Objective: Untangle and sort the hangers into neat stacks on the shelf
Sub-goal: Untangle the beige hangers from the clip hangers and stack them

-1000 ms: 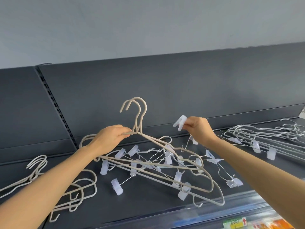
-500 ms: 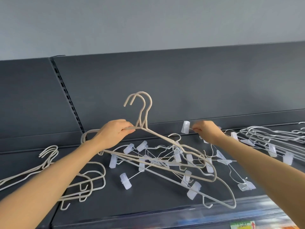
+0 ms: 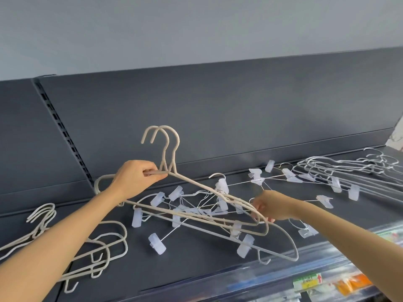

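The only writing in view was on a price label below the shelf's front edge, near its right end. It carried a red arrow, but the print was too blurred for me to read.

Half a second earlier the right hand had been raised toward the rear of the shelf, pinching a clear clip. It had since dropped forward to the right-hand bend of the beige hangers. The left hand had kept its grip unchanged.

The left hand was curled round the upper bar of the two beige hangers just left of their necks, holding them up with hooks upright and their right ends sloping down. The right hand's fingers were curled among the wires at that low end; I could not tell which wire, if any, they pinched.

The beige hangers stood over mid-shelf, threaded through the tangle of clip hangers lying there. A stack of beige hangers lay toward the shelf's left end. A stack of metal clip hangers lay at the rear right corner.
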A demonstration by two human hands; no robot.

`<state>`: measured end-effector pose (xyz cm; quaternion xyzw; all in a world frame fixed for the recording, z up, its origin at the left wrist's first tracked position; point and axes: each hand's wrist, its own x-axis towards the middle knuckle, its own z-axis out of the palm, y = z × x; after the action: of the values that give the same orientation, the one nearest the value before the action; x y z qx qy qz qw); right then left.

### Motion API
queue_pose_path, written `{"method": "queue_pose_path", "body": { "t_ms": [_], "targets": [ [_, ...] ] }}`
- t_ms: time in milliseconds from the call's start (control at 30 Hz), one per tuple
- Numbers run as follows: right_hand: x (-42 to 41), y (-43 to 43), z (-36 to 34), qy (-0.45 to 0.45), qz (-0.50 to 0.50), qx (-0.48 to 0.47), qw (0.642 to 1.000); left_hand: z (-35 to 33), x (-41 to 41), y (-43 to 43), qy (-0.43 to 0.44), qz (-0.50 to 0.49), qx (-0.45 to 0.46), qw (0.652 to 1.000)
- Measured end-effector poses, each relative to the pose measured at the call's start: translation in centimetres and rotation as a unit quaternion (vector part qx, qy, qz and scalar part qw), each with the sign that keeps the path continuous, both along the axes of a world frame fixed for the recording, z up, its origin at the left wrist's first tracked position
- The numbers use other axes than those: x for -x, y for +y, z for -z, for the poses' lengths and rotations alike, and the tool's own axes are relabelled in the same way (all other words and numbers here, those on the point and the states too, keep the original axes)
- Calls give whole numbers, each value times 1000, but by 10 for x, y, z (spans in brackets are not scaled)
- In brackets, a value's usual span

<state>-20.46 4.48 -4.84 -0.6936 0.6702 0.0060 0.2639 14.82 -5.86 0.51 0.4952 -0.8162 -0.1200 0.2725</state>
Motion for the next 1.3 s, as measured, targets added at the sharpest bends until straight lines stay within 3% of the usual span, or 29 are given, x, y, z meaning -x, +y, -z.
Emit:
{"method": "queue_pose_path", "body": {
  "t_ms": [200, 567, 733, 900, 1067, 1167, 1300],
  "targets": [
    [-3, 8, 15, 60, -39, 24, 997, 3, 5, 2, 2, -13, 11, 1000],
    [2, 13, 11, -51, 61, 141, 987, 14, -4, 0, 12, -27, -7, 1000],
    [2, 19, 6, -43, 61, 192, 979, 16, -4, -2, 14, -25, -14, 1000],
    [9, 14, -4, 40, 34, 340, 939, 16, -3, -5, 40, -33, -30, 998],
    [17, 8, -16, 64, 15, 431, 900, 8, 5, -2, 57, -27, -36, 997],
    [23, 8, -22, 16, 53, 415, 908, 5, 8, -2, 63, -29, -40, 997],
    [39, 4, -32, -70, 93, 309, 944, 3, 7, -5, 66, -37, -33, 997]
  ]
}}
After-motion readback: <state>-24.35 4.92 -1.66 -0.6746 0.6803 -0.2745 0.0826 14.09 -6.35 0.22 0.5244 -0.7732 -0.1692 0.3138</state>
